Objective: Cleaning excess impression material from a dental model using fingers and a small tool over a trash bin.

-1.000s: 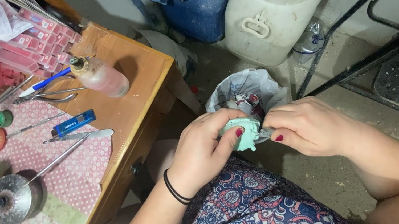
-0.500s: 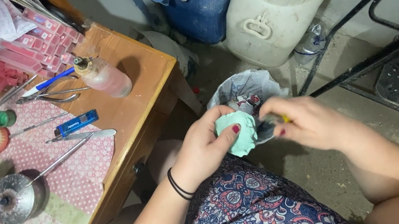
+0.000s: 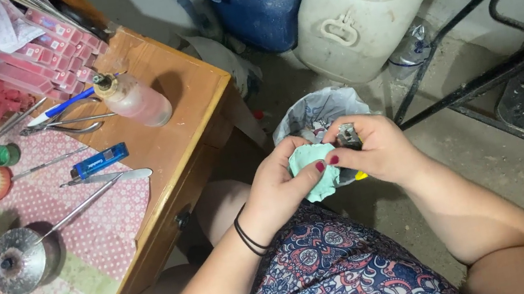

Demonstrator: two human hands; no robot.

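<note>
A pale green, lumpy cast (image 3: 314, 172) sits between both hands above the lap. Left hand (image 3: 281, 186) fingers are closed around it. Right hand (image 3: 376, 149) fingers grip a small grey tool (image 3: 347, 135) against the cast. Just beyond, a bin (image 3: 320, 110) lined with a plastic bag holds mixed scraps. A pink-liquid bottle (image 3: 134, 101) lies on the wooden surface (image 3: 187, 103).
</note>
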